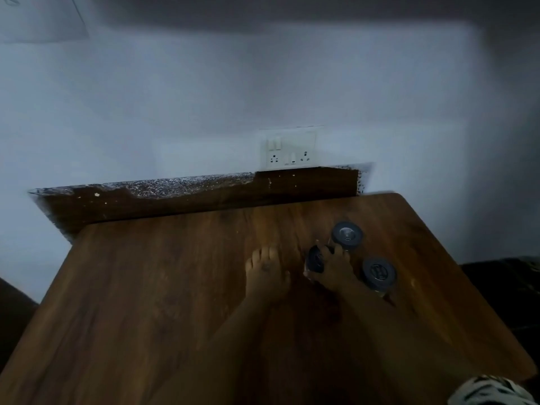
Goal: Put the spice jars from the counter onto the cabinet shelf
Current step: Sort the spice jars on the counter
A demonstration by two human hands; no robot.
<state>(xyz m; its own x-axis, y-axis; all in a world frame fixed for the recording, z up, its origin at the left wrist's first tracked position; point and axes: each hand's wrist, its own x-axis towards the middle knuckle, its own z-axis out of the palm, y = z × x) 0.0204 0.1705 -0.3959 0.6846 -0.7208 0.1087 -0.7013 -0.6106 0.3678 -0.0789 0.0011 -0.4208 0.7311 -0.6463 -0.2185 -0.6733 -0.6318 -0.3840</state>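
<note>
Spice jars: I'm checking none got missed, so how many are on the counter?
3: one far jar, one near jar, one tilted jar in the right hand.

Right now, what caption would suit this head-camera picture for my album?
Right hand grips a tilted dark-lidded spice jar between two upright grey-lidded jars on a brown wooden counter; left hand rests flat.

Dim rm — white wall [204, 97], socket [289, 150]

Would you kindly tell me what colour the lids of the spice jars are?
Dark grey, on the two upright jars' lids; seen in the head view.
</note>
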